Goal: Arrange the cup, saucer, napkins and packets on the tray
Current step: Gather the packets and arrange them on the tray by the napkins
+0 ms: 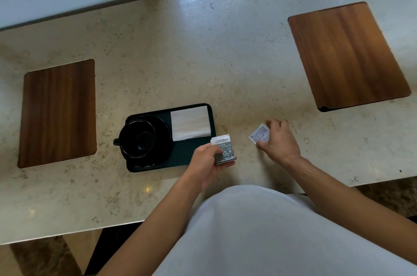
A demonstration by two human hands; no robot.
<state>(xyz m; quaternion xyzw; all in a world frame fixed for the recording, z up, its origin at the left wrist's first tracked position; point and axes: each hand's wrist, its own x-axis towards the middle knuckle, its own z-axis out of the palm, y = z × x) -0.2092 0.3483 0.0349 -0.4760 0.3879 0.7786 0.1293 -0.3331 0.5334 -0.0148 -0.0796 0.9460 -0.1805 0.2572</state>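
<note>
Packets [223, 150] partly covered by left hand [208, 164], right hand [278, 140] hiding another packet's [259, 135] edge

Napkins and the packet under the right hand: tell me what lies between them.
In the head view, between the napkins and the packet gripped by the right hand lie the tray's right rim and bare stone counter; the left hand's packets sit lower.

The packet [222, 148] in the left grip [208, 164] reads "taikoo".
</note>
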